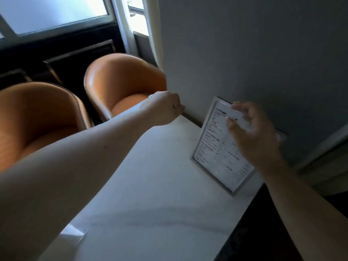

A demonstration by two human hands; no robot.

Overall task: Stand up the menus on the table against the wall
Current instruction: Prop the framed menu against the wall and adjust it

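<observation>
A white framed menu (214, 147) with dark print stands on the white table (150, 185), tilted back with its top edge against the grey wall (244, 53). My right hand (252, 132) is in front of the menu's upper part, fingers apart and blurred, covering its top right corner; I see nothing gripped in it. My left hand (163, 110) is curled into a loose fist at the table's far corner, next to the wall, left of the menu and apart from it. Nothing shows inside that fist.
Two orange leather chairs (120, 81) (37, 117) stand beyond the table's left edge. Behind them are a dark panelled wall and bright windows (56, 12). A pale curtain (156, 34) hangs by the wall's corner. Dark floor lies off the table's right edge.
</observation>
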